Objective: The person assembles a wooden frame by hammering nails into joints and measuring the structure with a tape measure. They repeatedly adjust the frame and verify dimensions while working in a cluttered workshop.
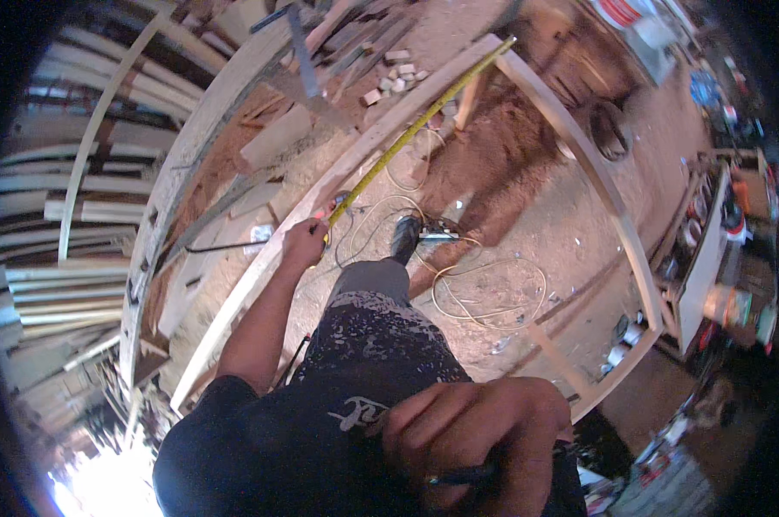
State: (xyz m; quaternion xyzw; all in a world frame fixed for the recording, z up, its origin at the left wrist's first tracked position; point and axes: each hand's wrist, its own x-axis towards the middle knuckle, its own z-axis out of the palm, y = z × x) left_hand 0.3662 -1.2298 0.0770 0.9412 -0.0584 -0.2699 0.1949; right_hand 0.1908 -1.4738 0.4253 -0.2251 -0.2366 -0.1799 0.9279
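Observation:
My left hand (303,244) is closed round a tape measure (326,240), beside a long pale wooden beam (372,142). From the case a yellow tape blade (407,136) runs out along the beam to its far end, where it meets a second beam at a corner. Close to the camera is my right hand (484,435), raised in front of my dark shirt with its fingers curled in. A dark, narrow shape shows between those fingers; its kind cannot be made out.
Beams form a large frame around me, with a curved right side (601,181). A looped cable (493,297) lies on the dusty floor near my foot. Timber is stacked (71,293) at left. A handsaw (302,56) rests by wood offcuts (394,82). Cluttered shelving (708,250) stands right.

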